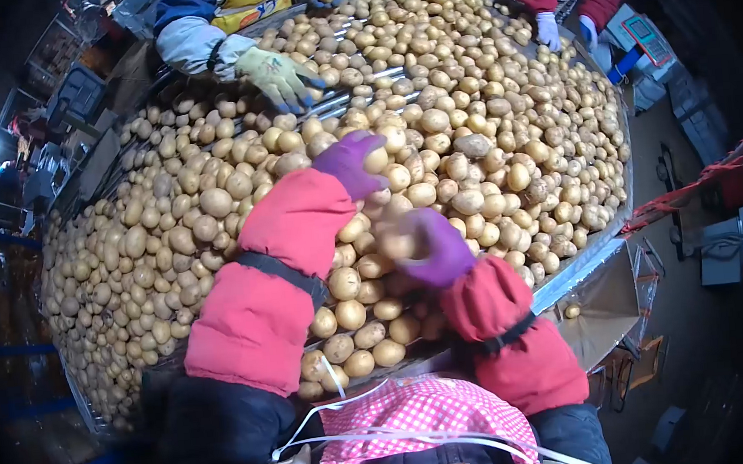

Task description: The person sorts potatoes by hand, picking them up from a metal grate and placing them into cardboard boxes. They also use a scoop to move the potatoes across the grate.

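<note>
My left hand (pixel 347 166), in a purple glove, reaches into the middle of the heap with its fingers and thumb around a potato (pixel 375 161). Closer to my body, my right hand (pixel 439 249), gloved in purple too, is closed on another potato (pixel 395 244); both are smeared by motion. Pale brown potatoes (pixel 467 202) of mixed sizes surround both hands. Between my forearms lie several larger ones (pixel 349 315) near the table's front edge. Red sleeves with dark bands cover my forearms.
Across the heap, a co-worker's gloved hand (pixel 276 75) rests over bare metal rollers (pixel 331 106). Another person's white-gloved hand (pixel 549 32) touches potatoes at the far right. A cardboard box (pixel 601 319) sits below the table's right edge (pixel 580 270). A red-framed device (pixel 648 41) stands beyond.
</note>
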Available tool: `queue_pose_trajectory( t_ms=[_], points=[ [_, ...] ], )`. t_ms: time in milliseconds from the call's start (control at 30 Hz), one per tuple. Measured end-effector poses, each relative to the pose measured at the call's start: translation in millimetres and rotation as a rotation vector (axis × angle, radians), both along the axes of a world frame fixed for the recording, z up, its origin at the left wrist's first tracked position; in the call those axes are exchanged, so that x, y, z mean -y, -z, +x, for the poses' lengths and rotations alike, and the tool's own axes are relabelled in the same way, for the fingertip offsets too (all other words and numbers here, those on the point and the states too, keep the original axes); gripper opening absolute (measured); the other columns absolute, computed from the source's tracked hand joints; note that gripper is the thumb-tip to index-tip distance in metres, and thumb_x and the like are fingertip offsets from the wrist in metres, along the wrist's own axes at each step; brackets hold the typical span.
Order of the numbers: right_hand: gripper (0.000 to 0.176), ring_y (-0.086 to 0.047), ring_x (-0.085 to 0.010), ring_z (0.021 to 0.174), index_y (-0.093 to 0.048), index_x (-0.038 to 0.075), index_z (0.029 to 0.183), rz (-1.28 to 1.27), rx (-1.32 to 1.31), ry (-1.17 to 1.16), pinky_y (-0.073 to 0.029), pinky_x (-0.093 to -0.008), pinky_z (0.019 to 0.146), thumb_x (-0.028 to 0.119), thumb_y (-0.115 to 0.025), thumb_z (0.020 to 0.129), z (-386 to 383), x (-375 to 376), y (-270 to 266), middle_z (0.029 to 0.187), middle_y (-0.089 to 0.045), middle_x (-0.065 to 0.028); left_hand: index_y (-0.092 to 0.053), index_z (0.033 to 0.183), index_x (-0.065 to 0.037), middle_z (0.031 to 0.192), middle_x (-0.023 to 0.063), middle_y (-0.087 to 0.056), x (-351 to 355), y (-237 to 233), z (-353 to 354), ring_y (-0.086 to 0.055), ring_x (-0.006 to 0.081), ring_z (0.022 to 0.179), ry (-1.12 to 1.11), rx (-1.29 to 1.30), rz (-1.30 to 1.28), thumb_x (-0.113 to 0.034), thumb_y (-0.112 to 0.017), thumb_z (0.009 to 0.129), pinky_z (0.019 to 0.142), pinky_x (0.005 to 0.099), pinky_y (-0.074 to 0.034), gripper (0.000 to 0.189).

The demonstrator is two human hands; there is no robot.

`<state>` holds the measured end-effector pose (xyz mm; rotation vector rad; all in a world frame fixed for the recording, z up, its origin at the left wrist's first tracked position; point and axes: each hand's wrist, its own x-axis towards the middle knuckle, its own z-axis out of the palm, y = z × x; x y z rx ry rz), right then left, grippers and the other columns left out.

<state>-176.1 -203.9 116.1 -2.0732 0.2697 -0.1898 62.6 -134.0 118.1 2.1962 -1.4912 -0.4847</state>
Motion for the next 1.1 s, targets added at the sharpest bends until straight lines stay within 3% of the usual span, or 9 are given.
queue_pose_trajectory(
  t_ms=[200, 300, 367, 400, 567, 800, 933, 1067, 1100],
  points=[
    [0.041, -0.061, -0.0349, 0.104, -0.05, 0.007, 0.125, 1.605, 0.268, 0.615, -0.053, -0.0477, 0.087, 0.021, -0.063, 0.089, -77, 10, -23, 0.119, -0.06, -0.0206, -0.058, 0.124, -0.012, 0.126, 0.0172, -0.056, 19, 0, -2, -0.055, 0.0343, 0.116, -0.165, 0.11, 0.107, -0.042, -0.086, 0.062, 0.097, 0.0432, -0.047, 0.074],
    [0.033, -0.062, -0.0346, 0.094, -0.056, 0.003, 0.101, 1.591, 0.557, 0.454, -0.053, -0.049, 0.081, 0.034, -0.063, 0.091, -99, 9, 27, 0.109, -0.062, -0.0195, -0.061, 0.108, -0.007, 0.105, 0.0128, -0.065, 3, -9, -11, -0.064, 0.0299, 0.1, -0.205, 0.136, -0.014, -0.033, -0.087, 0.064, 0.085, 0.0408, -0.053, 0.057],
    [0.036, -0.062, -0.0331, 0.09, -0.056, 0.002, 0.09, 1.497, 0.484, 0.335, -0.053, -0.0462, 0.079, 0.038, -0.063, 0.092, -112, 14, 35, 0.105, -0.062, -0.0187, -0.061, 0.11, -0.007, 0.11, 0.0112, -0.063, -17, -19, -38, -0.061, 0.0256, 0.105, -0.289, -0.491, -0.152, -0.026, -0.087, 0.068, 0.093, 0.0404, -0.049, 0.053],
    [0.046, -0.063, -0.0292, 0.089, -0.058, 0.001, 0.107, 1.435, 0.325, 0.268, -0.053, -0.0422, 0.079, 0.044, -0.065, 0.091, -118, 17, 38, 0.104, -0.062, -0.0185, -0.06, 0.112, -0.008, 0.112, 0.0104, -0.062, -28, -25, -54, -0.06, 0.0234, 0.108, -0.323, -0.809, -0.216, -0.022, -0.086, 0.069, 0.097, 0.0402, -0.047, 0.052],
    [0.088, -0.062, -0.0226, 0.084, -0.043, 0.005, 0.14, 1.386, 0.185, -0.006, -0.053, -0.0343, 0.068, 0.056, -0.077, 0.077, -77, -12, -37, 0.112, -0.061, -0.0155, -0.062, 0.118, -0.008, 0.113, 0.0093, -0.064, -34, -83, -143, -0.066, 0.0191, 0.093, 0.247, -0.513, -0.115, -0.023, -0.079, 0.079, 0.082, 0.0338, -0.054, 0.045],
    [0.08, -0.061, -0.0312, 0.085, -0.046, 0.008, 0.136, 1.614, 0.402, 0.236, -0.053, -0.0435, 0.069, 0.043, -0.082, 0.074, -146, 5, 33, 0.108, -0.061, -0.0172, -0.047, 0.143, -0.016, 0.135, 0.0204, -0.056, 13, 14, -44, -0.055, 0.0387, 0.122, 0.086, 0.128, 0.033, -0.019, -0.063, 0.08, 0.104, 0.0445, -0.045, 0.065],
    [0.087, -0.058, -0.0344, 0.089, -0.038, 0.021, 0.146, 1.701, 0.53, 0.402, -0.052, -0.0494, 0.073, 0.044, -0.082, 0.074, -212, 2, 38, 0.109, -0.059, -0.0172, -0.053, 0.136, -0.011, 0.127, 0.0182, -0.059, 27, 22, -36, -0.059, 0.0341, 0.116, 0.059, -0.057, -0.061, -0.021, -0.072, 0.077, 0.101, 0.0409, -0.048, 0.063],
    [0.079, -0.062, -0.0354, 0.088, -0.033, 0.018, 0.149, 1.706, 0.623, 0.489, -0.049, -0.0531, 0.077, 0.053, -0.067, 0.087, -275, -7, 54, 0.103, -0.064, -0.0154, -0.058, 0.122, -0.01, 0.114, 0.0098, -0.064, 37, 26, -74, -0.065, 0.0274, 0.103, -0.172, -1.554, -0.47, -0.041, -0.069, 0.088, 0.084, 0.0391, -0.055, 0.047],
    [0.079, -0.062, -0.0354, 0.088, -0.034, 0.018, 0.149, 1.735, 0.667, 0.48, -0.049, -0.0531, 0.078, 0.055, -0.066, 0.087, -278, -8, 55, 0.102, -0.064, -0.0153, -0.058, 0.123, -0.01, 0.115, 0.01, -0.064, 42, 11, -104, -0.065, 0.0288, 0.103, -0.179, -1.623, -0.482, -0.043, -0.067, 0.089, 0.081, 0.0397, -0.056, 0.048]
  ],
)
